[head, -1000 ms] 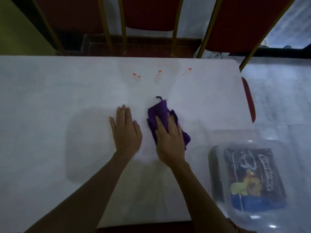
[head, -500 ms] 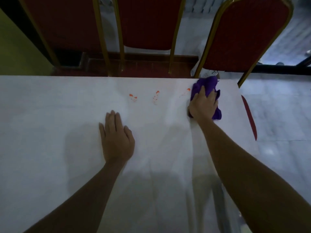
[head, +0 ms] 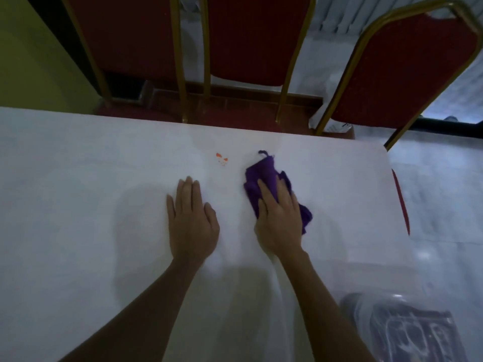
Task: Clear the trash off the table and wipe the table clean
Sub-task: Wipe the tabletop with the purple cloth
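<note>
From my feed, the purple cloth (head: pixel 264 173) is back mid-counter. Half a second ago it was out at the far right corner, and a second ago there were three orange marks in a row ahead of the hands. Now I count only one, the orange stain (head: pixel 222 159), so that sweep took the two right-hand marks with it.

The right hand (head: pixel 279 220) lies flat on the cloth, its fingers (head: pixel 266 192) straight and pressing it down rather than clutching it. The cloth spills out ahead of the fingertips and off to their right. The left hand (head: pixel 192 220) is spread palm-down on the white counter (head: pixel 78 205), fingers released and holding nothing – it looks like a brace.

The remaining stain sits just beyond the left fingertips, ahead and to the left of the right fingers, with bare counter between it and the cloth.

I see no loose trash on the counter. A clear bin (head: pixel 392 333) with a dark wrapper inside shows back by the right forearm – so I judge the clearing done and the wiping nearly so. A short push forward and left with the cloth should reach the last mark.
</note>
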A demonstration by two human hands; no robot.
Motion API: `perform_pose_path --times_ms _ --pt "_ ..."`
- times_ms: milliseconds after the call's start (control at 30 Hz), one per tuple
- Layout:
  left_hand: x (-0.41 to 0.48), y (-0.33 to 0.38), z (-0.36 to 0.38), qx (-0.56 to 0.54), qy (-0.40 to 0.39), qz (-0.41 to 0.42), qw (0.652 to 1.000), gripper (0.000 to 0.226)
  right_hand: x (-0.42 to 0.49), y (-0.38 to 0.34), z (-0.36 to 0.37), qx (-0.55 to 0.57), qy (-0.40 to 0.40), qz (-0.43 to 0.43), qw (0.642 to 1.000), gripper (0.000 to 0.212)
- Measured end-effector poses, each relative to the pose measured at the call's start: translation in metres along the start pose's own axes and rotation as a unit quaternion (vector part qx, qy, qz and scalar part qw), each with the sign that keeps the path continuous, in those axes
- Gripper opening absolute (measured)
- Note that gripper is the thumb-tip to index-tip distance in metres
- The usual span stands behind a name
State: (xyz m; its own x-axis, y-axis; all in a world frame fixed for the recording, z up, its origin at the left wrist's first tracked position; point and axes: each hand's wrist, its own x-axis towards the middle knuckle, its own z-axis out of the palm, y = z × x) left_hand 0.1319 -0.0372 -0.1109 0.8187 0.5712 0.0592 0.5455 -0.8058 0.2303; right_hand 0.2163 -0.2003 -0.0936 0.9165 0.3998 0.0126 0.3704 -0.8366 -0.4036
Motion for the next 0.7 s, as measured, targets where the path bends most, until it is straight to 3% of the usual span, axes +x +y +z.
perform_pose_path --times_ms 133,267,367,433,567,700 --pt "0.001 0.0 0.003 -0.003 0.002 -0.004 1.0 0.057 0.084 -0.003 0.005 0.002 0.018 0.085 0.996 0.047" --pt "0.0 -0.001 0.007 0.002 0.001 -0.009 1.0 0.057 0.125 -0.052 0.037 0.002 -0.02 -0.029 0.999 0.046" --pt "-0.001 -0.002 0.007 0.008 0.0 -0.006 1.0 0.058 0.085 -0.074 0.048 -0.003 -0.044 -0.127 0.991 0.045" --pt "-0.004 -0.004 0.008 -0.001 -0.001 0.011 1.0 0.058 0.044 -0.065 0.041 0.01 -0.05 -0.137 0.989 0.047" --pt "-0.004 -0.003 0.004 -0.006 -0.002 0.007 1.0 0.057 0.001 -0.026 0.019 0.001 -0.019 -0.012 1.0 0.05" --pt "-0.003 -0.002 0.004 -0.019 -0.007 -0.001 1.0 0.057 0.067 -0.046 0.031 -0.01 0.005 0.098 0.995 0.048"
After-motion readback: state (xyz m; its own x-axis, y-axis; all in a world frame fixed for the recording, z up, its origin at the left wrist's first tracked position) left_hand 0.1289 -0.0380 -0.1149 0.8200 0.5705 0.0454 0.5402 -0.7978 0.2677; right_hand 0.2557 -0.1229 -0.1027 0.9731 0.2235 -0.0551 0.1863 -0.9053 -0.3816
